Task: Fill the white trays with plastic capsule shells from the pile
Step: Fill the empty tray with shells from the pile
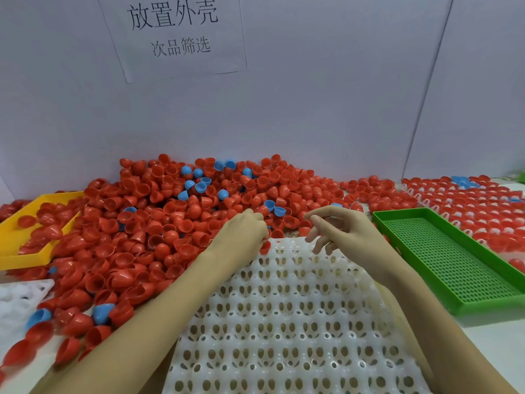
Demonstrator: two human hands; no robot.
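A white tray (287, 322) with rows of hollow sockets lies in front of me, its sockets bare. Behind and left of it spreads a big pile of red capsule shells (159, 223) mixed with a few blue ones (196, 180). My left hand (244, 231) hovers at the tray's far edge with fingers curled round a red shell (265, 247) that shows below its fingertips. My right hand (338, 228) floats above the tray's far right corner, fingers loosely spread, holding nothing.
A green perforated tray (443, 257) lies to the right. Beyond it a white tray filled with red shells (477, 206) stretches away. A yellow bin (25, 243) stands at the left, another white tray (20, 297) below it. A partition with a paper sign (176, 32) closes the back.
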